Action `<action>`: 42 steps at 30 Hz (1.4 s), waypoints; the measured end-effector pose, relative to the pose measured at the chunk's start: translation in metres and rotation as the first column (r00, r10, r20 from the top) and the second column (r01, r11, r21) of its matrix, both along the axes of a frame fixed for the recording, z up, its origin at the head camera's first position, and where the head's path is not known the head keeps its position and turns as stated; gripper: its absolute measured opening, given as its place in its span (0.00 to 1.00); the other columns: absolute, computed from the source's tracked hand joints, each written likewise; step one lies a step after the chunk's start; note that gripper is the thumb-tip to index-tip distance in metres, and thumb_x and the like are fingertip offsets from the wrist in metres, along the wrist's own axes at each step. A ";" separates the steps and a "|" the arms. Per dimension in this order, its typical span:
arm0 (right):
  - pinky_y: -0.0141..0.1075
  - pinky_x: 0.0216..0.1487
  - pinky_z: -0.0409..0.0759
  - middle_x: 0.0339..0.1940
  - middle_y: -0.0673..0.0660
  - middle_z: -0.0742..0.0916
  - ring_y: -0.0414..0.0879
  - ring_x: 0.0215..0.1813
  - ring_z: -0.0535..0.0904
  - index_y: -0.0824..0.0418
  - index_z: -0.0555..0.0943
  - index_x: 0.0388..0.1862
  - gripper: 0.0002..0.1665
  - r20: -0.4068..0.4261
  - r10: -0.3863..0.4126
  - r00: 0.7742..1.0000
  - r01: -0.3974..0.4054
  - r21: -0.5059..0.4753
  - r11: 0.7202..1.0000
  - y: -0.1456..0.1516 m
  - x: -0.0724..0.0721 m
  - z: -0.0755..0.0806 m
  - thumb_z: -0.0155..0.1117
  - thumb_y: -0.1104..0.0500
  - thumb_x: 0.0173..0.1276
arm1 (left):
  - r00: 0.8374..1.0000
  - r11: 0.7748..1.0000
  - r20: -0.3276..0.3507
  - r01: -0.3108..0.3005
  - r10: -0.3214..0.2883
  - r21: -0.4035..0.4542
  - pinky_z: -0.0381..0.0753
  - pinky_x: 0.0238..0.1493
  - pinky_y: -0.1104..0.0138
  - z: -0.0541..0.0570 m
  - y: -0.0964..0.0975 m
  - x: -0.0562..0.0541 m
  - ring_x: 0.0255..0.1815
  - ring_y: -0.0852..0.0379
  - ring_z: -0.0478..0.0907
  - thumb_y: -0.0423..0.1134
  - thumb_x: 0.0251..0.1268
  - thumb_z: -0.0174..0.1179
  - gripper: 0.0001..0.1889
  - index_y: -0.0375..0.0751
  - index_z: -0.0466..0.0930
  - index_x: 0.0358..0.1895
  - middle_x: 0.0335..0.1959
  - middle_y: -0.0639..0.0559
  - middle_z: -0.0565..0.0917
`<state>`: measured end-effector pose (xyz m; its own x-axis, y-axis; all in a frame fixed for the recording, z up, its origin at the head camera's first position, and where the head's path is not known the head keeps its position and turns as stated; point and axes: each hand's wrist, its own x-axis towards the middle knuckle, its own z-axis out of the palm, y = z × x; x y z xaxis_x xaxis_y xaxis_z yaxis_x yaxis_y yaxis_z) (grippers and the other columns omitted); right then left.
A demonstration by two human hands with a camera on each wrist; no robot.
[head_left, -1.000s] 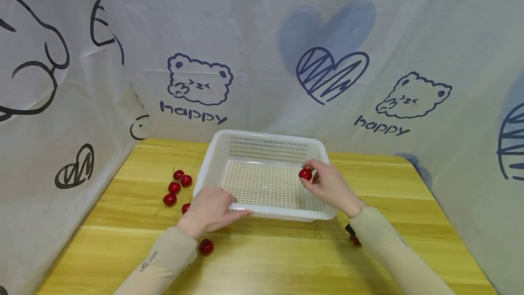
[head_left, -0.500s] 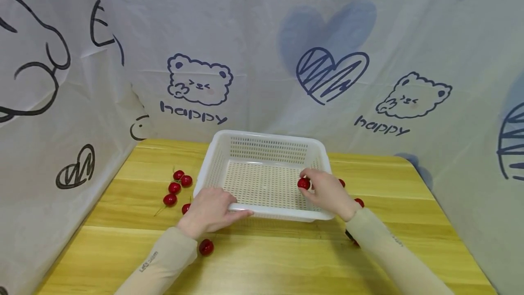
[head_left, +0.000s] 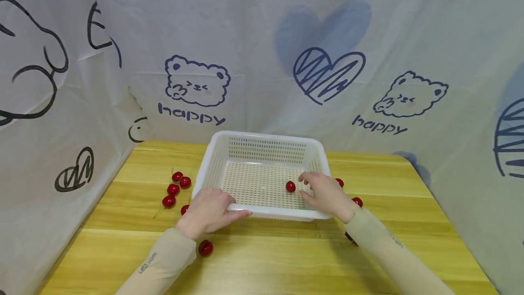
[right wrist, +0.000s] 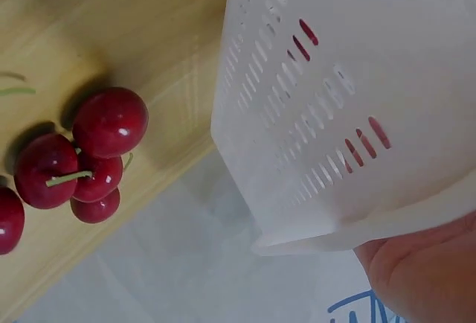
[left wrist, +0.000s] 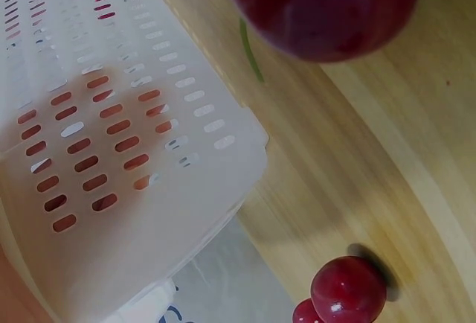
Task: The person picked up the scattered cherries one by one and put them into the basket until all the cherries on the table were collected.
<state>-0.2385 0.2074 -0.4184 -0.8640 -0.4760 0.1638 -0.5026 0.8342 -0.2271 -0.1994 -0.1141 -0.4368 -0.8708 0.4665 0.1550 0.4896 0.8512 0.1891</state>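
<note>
A white slotted plastic basket (head_left: 282, 213) stands at the back of the wooden table. My left hand (head_left: 208, 211) grips its near-left rim, thumb along the front edge. Through the slots of the basket wall (left wrist: 178, 222) in the left wrist view, those fingers show inside. One red cherry (head_left: 290, 186) lies on the basket floor. Just right of it, apart from it, my right hand (head_left: 329, 195) reaches over the right wall with fingers parted, holding nothing. In the right wrist view, part of this hand (right wrist: 431, 274) shows past the basket rim (right wrist: 357, 234).
Several cherries (head_left: 173, 189) with stems lie left of the basket, and one cherry (head_left: 206, 248) sits near my left wrist. More cherries (right wrist: 111, 122) lie right of the basket. A small dark object (head_left: 350, 237) is partly hidden by my right sleeve. A printed cloth (head_left: 262, 58) hangs behind.
My right hand has lowered into the basket and let go of the cherry, which now lies on the floor left of the fingertips. The left hand has stayed on the rim.
</note>
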 end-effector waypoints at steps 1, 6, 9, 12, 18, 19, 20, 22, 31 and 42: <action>0.40 0.38 0.82 0.44 0.59 0.89 0.46 0.37 0.82 0.63 0.82 0.50 0.16 -0.005 -0.003 1.000 0.003 -0.009 1.000 0.001 0.001 0.000 0.71 0.59 0.65 | 1.000 1.000 0.003 0.001 -0.001 0.002 0.60 0.22 0.71 0.000 0.000 0.000 0.14 0.65 0.61 0.73 0.63 0.54 0.26 0.58 0.79 0.21 0.10 0.65 0.67; 0.48 0.47 0.84 0.46 0.59 0.89 0.52 0.47 0.84 0.63 0.83 0.46 0.12 -0.105 -0.024 0.994 0.015 -0.092 0.996 0.006 0.010 -0.002 0.70 0.61 0.65 | 1.000 1.000 0.008 0.005 -0.005 0.004 0.61 0.22 0.71 0.000 0.001 0.000 0.14 0.65 0.61 0.73 0.64 0.54 0.26 0.58 0.80 0.22 0.10 0.65 0.67; 0.50 0.50 0.84 0.45 0.58 0.88 0.54 0.48 0.83 0.63 0.83 0.44 0.10 -0.181 -0.056 0.982 0.026 -0.161 0.987 0.012 0.015 -0.003 0.69 0.63 0.64 | 1.000 1.000 0.003 0.009 -0.009 0.003 0.60 0.21 0.71 0.000 0.001 0.000 0.14 0.66 0.61 0.73 0.64 0.54 0.26 0.58 0.79 0.21 0.09 0.65 0.66; 0.52 0.52 0.83 0.47 0.60 0.87 0.56 0.50 0.83 0.63 0.82 0.43 0.09 -0.221 -0.102 0.970 0.046 -0.244 0.969 0.022 0.021 -0.006 0.69 0.65 0.64 | 1.000 1.000 0.000 0.015 -0.015 0.007 0.60 0.21 0.71 0.000 0.000 0.000 0.14 0.66 0.60 0.72 0.64 0.54 0.26 0.58 0.77 0.19 0.09 0.65 0.65; 0.50 0.46 0.83 0.46 0.60 0.86 0.55 0.47 0.82 0.63 0.82 0.42 0.07 -0.280 -0.186 0.942 0.074 -0.368 0.927 0.049 0.030 -0.017 0.67 0.66 0.64 | 1.000 1.000 0.006 0.015 -0.015 0.001 0.60 0.21 0.71 0.000 0.000 -0.001 0.14 0.65 0.60 0.73 0.65 0.53 0.28 0.59 0.74 0.17 0.09 0.65 0.65; 0.50 0.45 0.82 0.45 0.60 0.86 0.54 0.46 0.82 0.63 0.82 0.41 0.07 -0.292 -0.190 0.938 0.070 -0.377 0.924 0.055 0.032 -0.020 0.67 0.67 0.64 | 1.000 1.000 0.007 0.012 -0.012 0.001 0.60 0.21 0.71 -0.001 0.000 -0.001 0.14 0.65 0.60 0.73 0.64 0.53 0.27 0.59 0.74 0.17 0.09 0.65 0.65; 0.50 0.46 0.82 0.44 0.59 0.86 0.54 0.46 0.82 0.63 0.82 0.41 0.07 -0.301 -0.192 0.934 0.066 -0.384 0.921 0.060 0.033 -0.023 0.67 0.67 0.64 | 1.000 1.000 0.010 0.010 -0.010 0.001 0.60 0.21 0.71 -0.001 0.000 -0.001 0.14 0.65 0.61 0.73 0.64 0.53 0.27 0.59 0.75 0.17 0.09 0.65 0.65; 0.50 0.45 0.81 0.43 0.59 0.86 0.54 0.45 0.82 0.63 0.82 0.41 0.07 -0.313 -0.202 0.928 0.067 -0.393 0.917 0.072 0.037 -0.029 0.68 0.68 0.64 | 1.000 1.000 0.014 0.007 -0.007 0.001 0.61 0.21 0.71 -0.001 0.000 -0.001 0.14 0.65 0.61 0.73 0.64 0.53 0.27 0.59 0.75 0.17 0.09 0.65 0.66; 0.54 0.41 0.81 0.47 0.63 0.85 0.59 0.46 0.81 0.67 0.81 0.49 0.12 -0.254 -0.265 0.930 0.168 -0.349 0.922 0.122 0.059 -0.041 0.65 0.69 0.66 | 1.000 1.000 0.023 0.005 -0.005 0.002 0.60 0.20 0.70 -0.001 -0.001 0.000 0.14 0.65 0.61 0.73 0.64 0.53 0.28 0.59 0.74 0.17 0.09 0.64 0.66; 0.50 0.41 0.86 0.52 0.66 0.82 0.61 0.50 0.81 0.68 0.77 0.58 0.20 -0.087 -0.235 0.968 0.205 -0.266 0.942 0.164 0.088 -0.055 0.66 0.67 0.68 | 0.999 1.000 0.040 0.008 -0.009 0.028 0.59 0.18 0.70 0.000 0.001 -0.001 0.13 0.65 0.60 0.72 0.64 0.55 0.26 0.58 0.79 0.20 0.09 0.64 0.66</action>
<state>-0.1504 0.3711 -0.4731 -0.9103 -0.2057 0.3591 -0.3482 0.8497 -0.3960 -0.2004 -0.1135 -0.4372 -0.8728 0.4696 0.1331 0.4881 0.8412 0.2325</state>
